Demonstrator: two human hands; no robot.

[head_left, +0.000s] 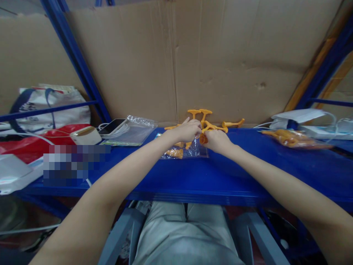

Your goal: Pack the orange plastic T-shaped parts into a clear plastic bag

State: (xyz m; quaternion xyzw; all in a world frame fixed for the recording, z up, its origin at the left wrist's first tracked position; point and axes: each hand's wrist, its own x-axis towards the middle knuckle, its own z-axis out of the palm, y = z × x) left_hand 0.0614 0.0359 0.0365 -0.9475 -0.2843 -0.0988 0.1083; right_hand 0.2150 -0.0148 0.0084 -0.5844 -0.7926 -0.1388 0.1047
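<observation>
Over the blue shelf (pixel 190 180), my left hand (pixel 190 129) has its fingers curled close to several yellow-orange plastic pieces; what is between them is hidden. My right hand (pixel 219 141) is closed on a yellow-orange plastic piece (pixel 203 138) with a round hollow end. Two T-shaped plastic pieces (pixel 202 112) stand up just beyond my hands, against the cardboard. Under my hands lies a clear plastic bag (pixel 190 152) with more yellow-orange pieces (pixel 174 153) in or on it. Another loose plastic piece (pixel 234 123) rests beyond my right hand.
At the right lies a bag of yellow-orange parts (pixel 292 139), near white cables and a power strip (pixel 325 132). To the left are a phone (pixel 112 127), a flat clear bag (pixel 132 132) and a cloth bag (pixel 57 106). Cardboard (pixel 193 59) walls the back.
</observation>
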